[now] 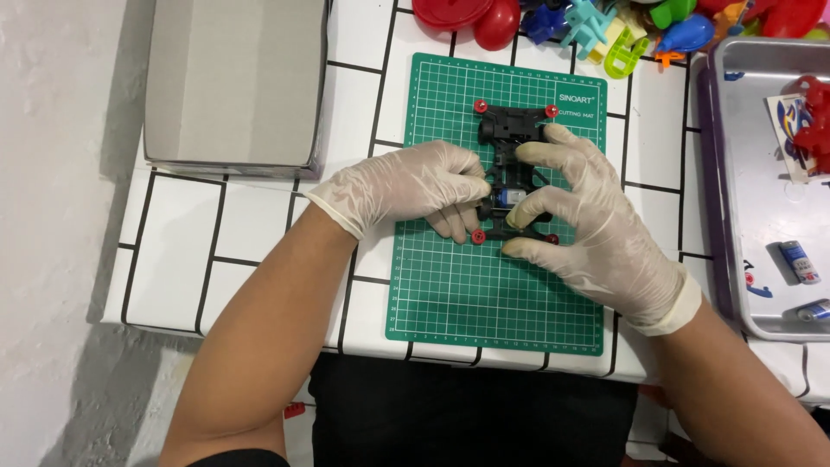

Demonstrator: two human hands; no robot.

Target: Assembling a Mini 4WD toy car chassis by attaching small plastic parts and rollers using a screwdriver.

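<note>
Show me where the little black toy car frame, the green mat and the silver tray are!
black toy car frame (pixel 512 130), head view, its top end.
green mat (pixel 484 294), head view, bare lower part.
silver tray (pixel 745 190), head view, bare floor.

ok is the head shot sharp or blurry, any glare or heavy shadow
Head view: sharp and evenly lit; the black chassis between the left hand and right hand is crisp, soft sheen on the metal tray, faint shadows under the hands on the green mat.
</note>
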